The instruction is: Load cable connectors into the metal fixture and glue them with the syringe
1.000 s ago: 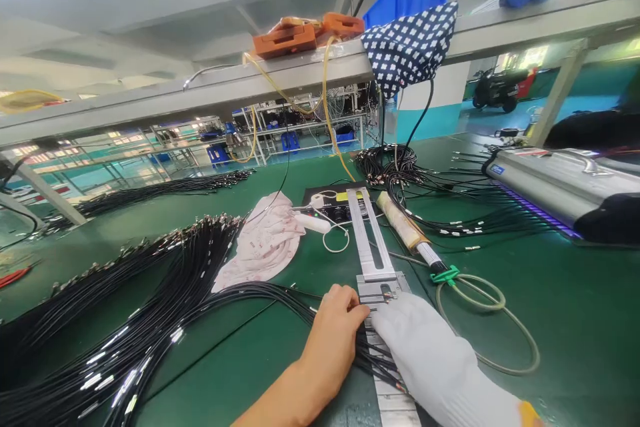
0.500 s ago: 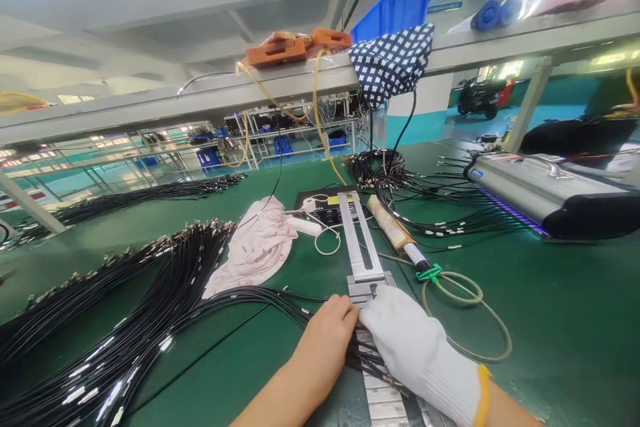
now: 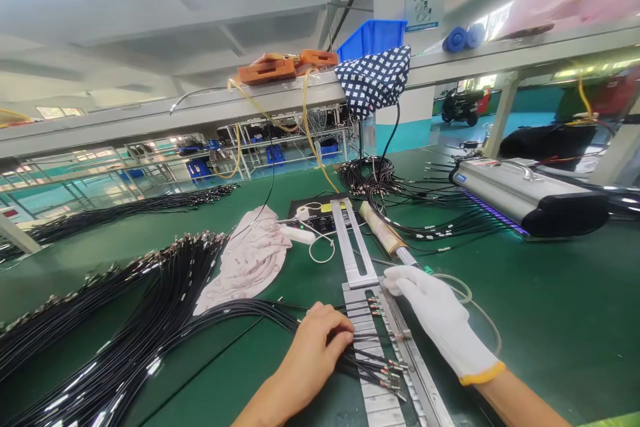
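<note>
Right hand (image 3: 434, 313) drew aside; black cables (image 3: 270, 310) lie held in left fingers (image 3: 327, 320).

Green tabletop (image 3: 550, 320) bears black cable bundles (image 3: 150, 323), crumpled pale cloth (image 3: 255, 250), slotted metal fixture (image 3: 356, 293), silver-cased unit (image 3: 515, 187).

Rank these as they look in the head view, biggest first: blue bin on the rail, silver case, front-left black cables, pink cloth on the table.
1. Black cables
2. Silver case
3. Pink cloth
4. Blue bin, partly hidden
</note>
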`<state>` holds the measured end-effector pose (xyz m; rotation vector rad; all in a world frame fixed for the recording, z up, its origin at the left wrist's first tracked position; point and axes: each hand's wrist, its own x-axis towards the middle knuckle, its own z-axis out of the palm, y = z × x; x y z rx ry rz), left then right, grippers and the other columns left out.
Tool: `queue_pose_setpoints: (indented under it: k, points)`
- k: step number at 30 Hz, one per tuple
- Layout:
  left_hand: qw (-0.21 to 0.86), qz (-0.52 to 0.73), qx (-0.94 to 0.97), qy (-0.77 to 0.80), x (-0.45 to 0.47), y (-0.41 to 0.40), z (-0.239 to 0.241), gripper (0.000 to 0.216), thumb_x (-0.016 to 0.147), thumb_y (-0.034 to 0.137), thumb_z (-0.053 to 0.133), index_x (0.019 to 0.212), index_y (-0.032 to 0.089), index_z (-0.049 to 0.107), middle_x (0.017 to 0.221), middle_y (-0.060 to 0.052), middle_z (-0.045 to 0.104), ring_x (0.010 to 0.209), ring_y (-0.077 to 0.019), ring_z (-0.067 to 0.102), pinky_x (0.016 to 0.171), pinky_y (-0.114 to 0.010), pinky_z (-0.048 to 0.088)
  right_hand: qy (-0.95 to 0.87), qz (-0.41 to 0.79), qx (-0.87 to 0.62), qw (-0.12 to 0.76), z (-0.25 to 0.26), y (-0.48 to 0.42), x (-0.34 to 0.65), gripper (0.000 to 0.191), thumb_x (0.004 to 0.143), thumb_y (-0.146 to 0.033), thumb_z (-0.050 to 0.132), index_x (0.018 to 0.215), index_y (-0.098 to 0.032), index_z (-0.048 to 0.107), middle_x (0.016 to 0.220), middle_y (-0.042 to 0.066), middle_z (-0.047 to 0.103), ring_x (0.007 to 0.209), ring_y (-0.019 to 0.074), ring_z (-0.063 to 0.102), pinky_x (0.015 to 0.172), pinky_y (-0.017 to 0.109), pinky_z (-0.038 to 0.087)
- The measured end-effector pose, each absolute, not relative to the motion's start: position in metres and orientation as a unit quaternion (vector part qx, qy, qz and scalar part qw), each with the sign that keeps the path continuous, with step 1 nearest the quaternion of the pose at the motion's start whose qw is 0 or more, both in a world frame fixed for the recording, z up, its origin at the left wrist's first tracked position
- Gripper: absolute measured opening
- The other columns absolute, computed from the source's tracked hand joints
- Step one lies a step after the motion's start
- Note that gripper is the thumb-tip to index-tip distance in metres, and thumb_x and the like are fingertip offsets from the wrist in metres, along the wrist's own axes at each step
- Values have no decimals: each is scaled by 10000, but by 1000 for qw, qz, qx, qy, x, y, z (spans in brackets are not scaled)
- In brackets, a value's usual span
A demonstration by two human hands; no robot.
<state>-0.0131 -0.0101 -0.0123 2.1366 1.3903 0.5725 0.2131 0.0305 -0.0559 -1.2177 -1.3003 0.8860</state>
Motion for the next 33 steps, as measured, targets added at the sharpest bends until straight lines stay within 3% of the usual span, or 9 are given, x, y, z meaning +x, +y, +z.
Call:
queue_pose_setpoints:
  k: [7,11,15,23,33]
  points:
    - [204,185,808,520,-14,-12,-9,208,986,146,489,854,185,646,873,-21,606,890,-208,555,974,-429,375,-554,372,-528,526,-50,26,211,270,821,-335,511,945,-212,717,973,75,773,908,245,730,916,421,558]
    - [132,135,827,530,-12,-11,-11,281,1018,148,391,875,163,633,902,-62,583,892,-241,518,835,-399,425,-556,366,-534,521,-51,27,214,287,841,-320,489,980,-214,716,981,67,773,915,237,725,918,410,548]
    - [81,93,828,547,-11,-12,-13,306,1023,131,356,907,144,639,920,-81,569,893,-251,500,801,-395,427,-577,348,-547,495,-49,25,215,292,848,-331,477,978,-239,722,979,36,770,927,233,707,922,402,530]
    - [15,89,847,524,-18,-7,-25,328,1028,134,329,886,150,624,871,-65,527,834,-232,475,743,-367,428,-624,290,-585,429,-39,19,215,326,871,-370,415,951,-297,723,1030,-19,751,983,237,667,965,413,480]
    - [-41,76,847,525,-20,-4,-33,291,991,39,368,901,151,621,884,-57,516,837,-225,468,729,-353,421,-647,272,-573,423,-38,17,213,336,881,-365,396,970,-292,712,1037,-13,745,983,234,664,928,403,496]
